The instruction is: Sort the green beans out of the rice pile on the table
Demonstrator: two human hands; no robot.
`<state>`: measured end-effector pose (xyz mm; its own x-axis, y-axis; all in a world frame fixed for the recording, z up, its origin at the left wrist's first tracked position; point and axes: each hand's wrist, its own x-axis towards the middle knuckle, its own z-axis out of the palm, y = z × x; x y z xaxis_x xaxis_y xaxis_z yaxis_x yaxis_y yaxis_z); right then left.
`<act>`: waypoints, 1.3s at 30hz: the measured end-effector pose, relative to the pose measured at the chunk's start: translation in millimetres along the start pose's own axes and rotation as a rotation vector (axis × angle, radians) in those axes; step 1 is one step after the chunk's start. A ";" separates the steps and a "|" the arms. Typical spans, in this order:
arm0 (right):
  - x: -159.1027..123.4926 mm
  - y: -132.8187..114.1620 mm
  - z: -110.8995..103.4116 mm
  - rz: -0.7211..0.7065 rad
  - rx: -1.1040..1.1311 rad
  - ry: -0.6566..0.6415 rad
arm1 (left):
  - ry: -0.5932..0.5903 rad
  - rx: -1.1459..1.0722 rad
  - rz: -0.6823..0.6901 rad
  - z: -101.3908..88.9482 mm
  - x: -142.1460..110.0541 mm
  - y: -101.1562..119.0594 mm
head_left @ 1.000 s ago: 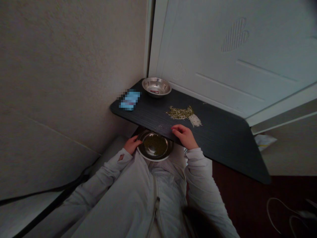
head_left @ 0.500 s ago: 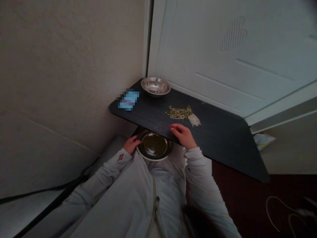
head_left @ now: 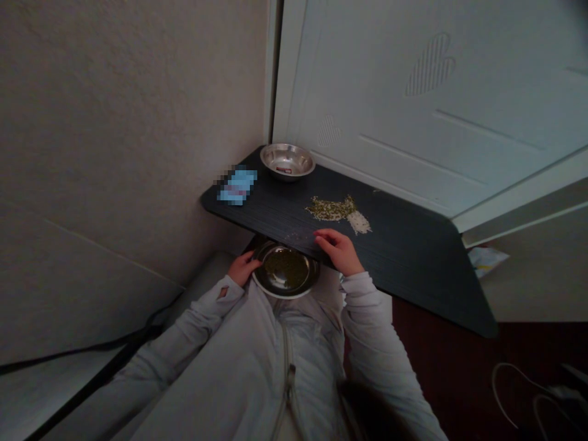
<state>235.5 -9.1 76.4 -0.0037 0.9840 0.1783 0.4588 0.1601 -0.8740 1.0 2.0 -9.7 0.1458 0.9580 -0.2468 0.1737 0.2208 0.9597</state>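
Observation:
My left hand grips the rim of a steel bowl holding green beans, kept just below the near edge of a dark table. My right hand rests on the table's near edge with fingers bent, fingertips by a few scattered grains. A small heap of green beans lies beyond it on the table, with a patch of white rice at its right end.
An empty steel bowl stands at the table's far corner, with a blue packet to its left. A beige wall lies left and a white door behind. A dark cable crosses the lower left. White cords lie on the floor, lower right.

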 end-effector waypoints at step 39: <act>-4.0 1.3 -4.5 0.108 0.124 0.178 | -0.014 -0.058 0.016 -0.4 0.3 -2.6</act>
<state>240.2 -13.2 76.6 0.2017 0.9682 0.1481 0.3353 0.0738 -0.9392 0.3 1.8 -12.2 0.1618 0.9588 -0.2333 0.1142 0.2166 0.9696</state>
